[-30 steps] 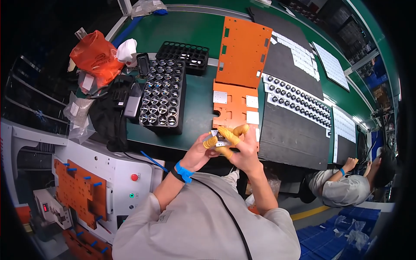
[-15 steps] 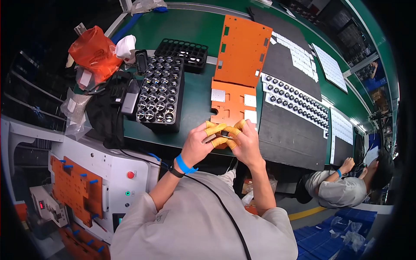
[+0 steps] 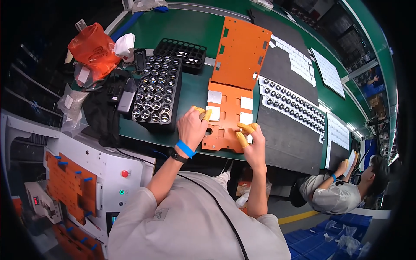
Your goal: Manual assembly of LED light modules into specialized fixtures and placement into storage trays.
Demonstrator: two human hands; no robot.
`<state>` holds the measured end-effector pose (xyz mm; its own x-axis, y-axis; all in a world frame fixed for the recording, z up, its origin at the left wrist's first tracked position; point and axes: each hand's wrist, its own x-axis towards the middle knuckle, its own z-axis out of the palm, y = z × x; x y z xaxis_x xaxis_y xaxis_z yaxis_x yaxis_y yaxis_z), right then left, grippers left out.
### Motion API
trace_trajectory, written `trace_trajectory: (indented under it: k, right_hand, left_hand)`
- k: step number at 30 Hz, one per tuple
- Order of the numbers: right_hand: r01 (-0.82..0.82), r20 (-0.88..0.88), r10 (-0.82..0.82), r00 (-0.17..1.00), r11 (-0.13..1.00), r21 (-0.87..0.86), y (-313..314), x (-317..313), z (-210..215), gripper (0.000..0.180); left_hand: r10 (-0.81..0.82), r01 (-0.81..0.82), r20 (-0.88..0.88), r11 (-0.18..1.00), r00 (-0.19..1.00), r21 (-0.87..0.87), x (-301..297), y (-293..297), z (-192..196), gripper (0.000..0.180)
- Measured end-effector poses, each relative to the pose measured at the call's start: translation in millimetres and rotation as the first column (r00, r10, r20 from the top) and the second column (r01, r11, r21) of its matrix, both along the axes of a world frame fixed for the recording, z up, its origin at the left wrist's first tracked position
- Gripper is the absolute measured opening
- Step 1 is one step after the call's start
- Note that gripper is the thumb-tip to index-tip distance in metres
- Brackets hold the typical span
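Both hands reach (apart) over orange fixture.

Square silver metal plates lie on a flat orange base panel, whose rectangular orange lid extends toward twelve o'clock. From the base, a tall black rectangular tray sits at ten o'clock with round shiny lenses in it; behind, at eleven, a low black tray. At three lies a flat black mat.
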<state>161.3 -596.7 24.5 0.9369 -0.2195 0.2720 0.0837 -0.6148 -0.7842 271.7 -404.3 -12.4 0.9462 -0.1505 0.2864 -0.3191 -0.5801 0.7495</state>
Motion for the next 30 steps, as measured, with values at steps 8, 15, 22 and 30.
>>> trace_trajectory:
  k: [8,15,22,30]
  right_hand:
    - [0.015,-0.058,-0.010,0.998,0.996,0.087,-1.1,-5.7,-9.6,0.027]
    - [-0.011,-0.039,0.015,0.999,0.993,0.118,3.1,0.0,-12.6,0.027]
    - [-0.144,-0.001,0.145,0.989,0.988,0.046,22.5,10.4,9.0,0.025]
    - [-0.171,0.001,0.171,0.985,0.981,0.087,33.8,7.4,-1.1,0.025]
  left_hand:
    - [-0.006,0.012,-0.074,0.996,0.997,0.084,9.4,-4.9,-1.3,0.029]
    - [-0.029,0.047,-0.118,0.987,0.993,0.152,13.4,-5.7,0.1,0.030]
    - [-0.052,0.060,-0.056,0.986,0.997,0.156,12.3,-6.9,-1.9,0.025]
    - [-0.024,0.025,-0.006,0.968,1.000,0.248,4.1,-10.5,-10.0,0.014]
